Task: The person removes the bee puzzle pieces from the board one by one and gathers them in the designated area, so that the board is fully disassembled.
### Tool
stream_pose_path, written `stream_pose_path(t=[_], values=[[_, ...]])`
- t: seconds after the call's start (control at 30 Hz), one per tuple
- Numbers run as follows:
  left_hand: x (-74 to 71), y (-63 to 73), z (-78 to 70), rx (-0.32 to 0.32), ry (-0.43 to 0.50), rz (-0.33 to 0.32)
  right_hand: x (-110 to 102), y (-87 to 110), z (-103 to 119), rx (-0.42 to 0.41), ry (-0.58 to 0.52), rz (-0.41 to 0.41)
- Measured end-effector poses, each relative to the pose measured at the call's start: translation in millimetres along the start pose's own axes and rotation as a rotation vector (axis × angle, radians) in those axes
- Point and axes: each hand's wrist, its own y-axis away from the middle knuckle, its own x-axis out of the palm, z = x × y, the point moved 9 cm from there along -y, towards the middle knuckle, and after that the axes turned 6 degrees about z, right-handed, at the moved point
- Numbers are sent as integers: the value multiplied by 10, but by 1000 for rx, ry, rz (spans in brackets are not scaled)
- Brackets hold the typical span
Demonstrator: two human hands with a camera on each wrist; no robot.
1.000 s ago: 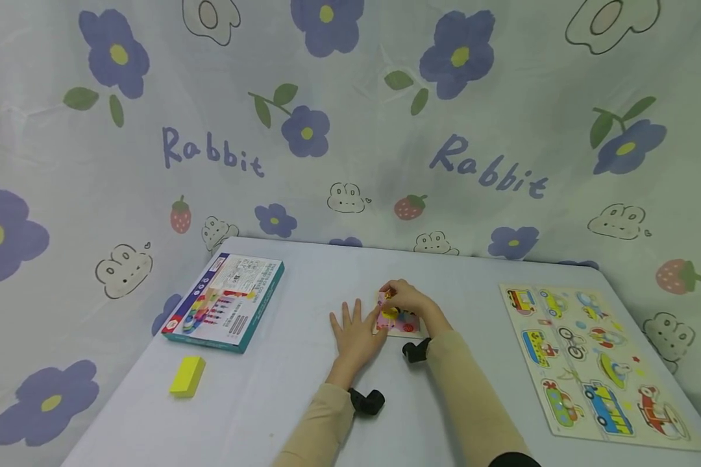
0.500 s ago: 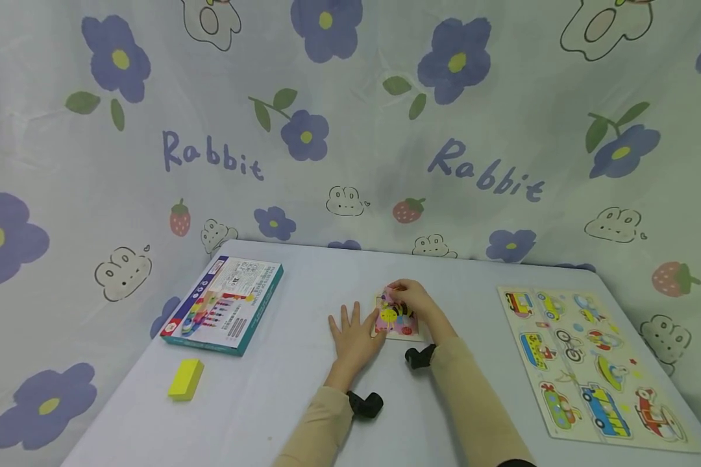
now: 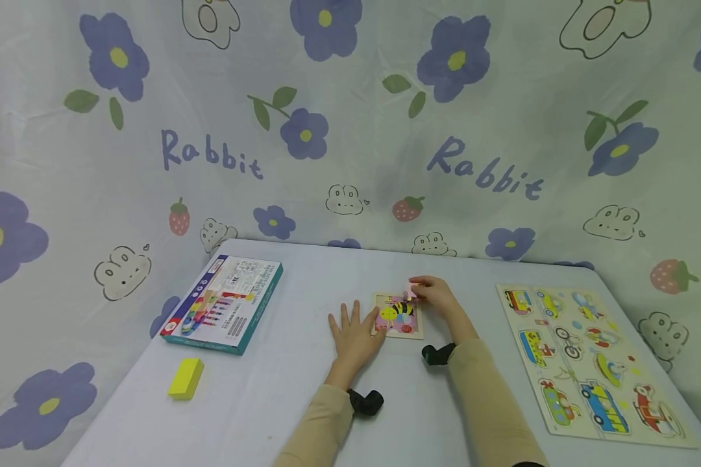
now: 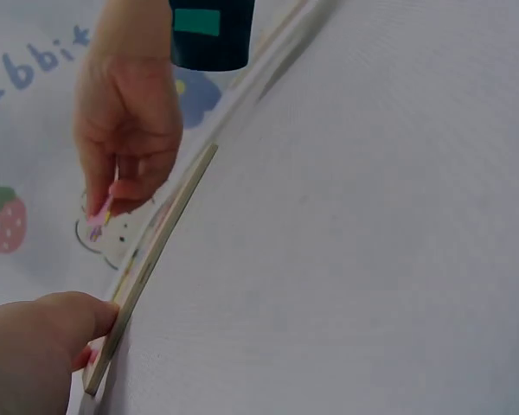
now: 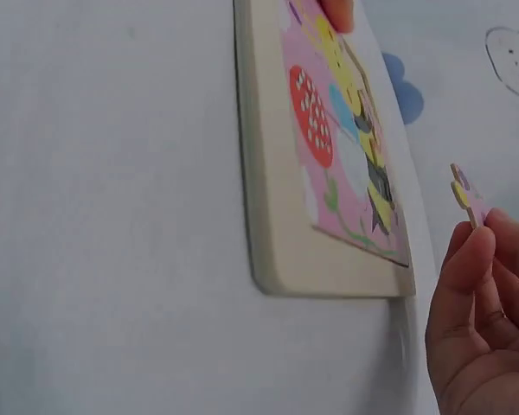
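Note:
A small jigsaw puzzle [image 3: 398,319] with a bee picture on pink lies in a pale wooden frame [image 5: 350,270] at the table's middle. My left hand [image 3: 353,338] has its fingers spread on the table beside it, the thumb resting on the puzzle's left edge. Between thumb and fingertips, my right hand [image 3: 439,299] pinches a pink puzzle piece [image 5: 471,199] with a bit of yellow on it. In the head view this piece shows at the puzzle's upper right corner; the right wrist view shows it apart from the frame.
To the right lies a large wooden puzzle board [image 3: 578,350] with vehicle pictures. A flat teal-edged box [image 3: 228,301] lies at the back left, a yellow block [image 3: 185,379] in front of it. A printed curtain [image 3: 350,130] hangs behind the table [image 3: 304,415].
From over the puzzle's upper left, my right hand has moved right to its upper right corner, a piece between its fingers. More of the bee picture shows. The left hand has stayed put.

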Motion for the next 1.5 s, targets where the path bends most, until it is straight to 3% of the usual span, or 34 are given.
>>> stream_pose_path(t=[0.2, 0.5, 0.67, 1.17, 1.27, 1.5], values=[[-12, 9, 0, 12, 16, -23, -237, 64, -158, 20, -81, -110], [-57, 18, -1, 10, 19, -15, -418, 142, -330, 96, -179, -133], [-63, 15, 13, 6, 10, -18, -469, 197, -365, 96, -209, -177], [-59, 18, 6, 6, 15, -10, -531, 328, -206, -2, 174, -325], [-62, 31, -2, 11, 21, -13, -539, 333, -217, -3, 188, -329], [-54, 44, -20, 21, 24, -20, -556, 340, -272, -4, 105, -328]])
